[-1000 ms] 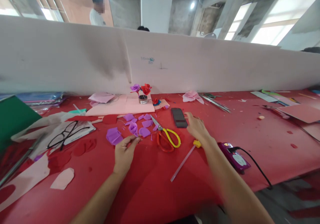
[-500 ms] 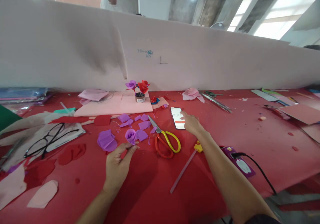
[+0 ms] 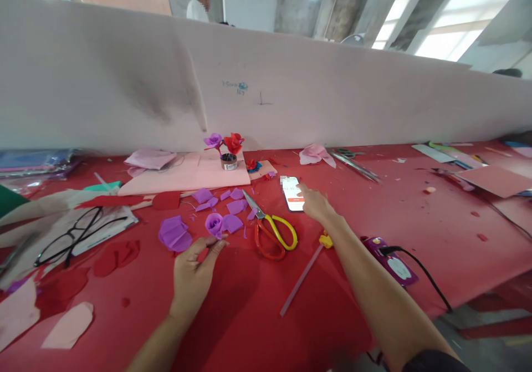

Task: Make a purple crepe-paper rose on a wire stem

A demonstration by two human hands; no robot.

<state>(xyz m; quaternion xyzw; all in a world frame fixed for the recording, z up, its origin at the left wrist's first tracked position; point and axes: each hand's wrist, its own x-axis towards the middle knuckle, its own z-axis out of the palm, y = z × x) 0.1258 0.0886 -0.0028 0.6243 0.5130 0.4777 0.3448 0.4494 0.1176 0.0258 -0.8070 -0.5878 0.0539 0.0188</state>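
Observation:
Between the thumb and fingers of my left hand (image 3: pixel 194 269) is the base of a purple paper flower (image 3: pixel 214 224), its rolled petals facing up. My right hand (image 3: pixel 318 203) holds nothing; its fingers reach over the right edge of a phone (image 3: pixel 292 194) lying on the table with its screen lit. I cannot tell whether a fingertip touches the glass. Scissors (image 3: pixel 272 230) with one red and one yellow handle lie partly open between my hands. Cut purple paper petals (image 3: pixel 236 206) are scattered beyond the flower, and a larger purple piece (image 3: pixel 175 234) lies left of it.
Under my right forearm lie a yellow paper piece (image 3: pixel 326 240) and a pale strip (image 3: pixel 301 280). A purple device (image 3: pixel 393 264) with a black cable is further right. Glasses (image 3: pixel 77 236) and red paper lie left. A small pot (image 3: pixel 228 162) of paper flowers stands by the white partition (image 3: pixel 311 95).
The view has shifted slightly, so the table things sit a little further left. Both hands keep almost the same pose. The person beyond the partition has moved right.

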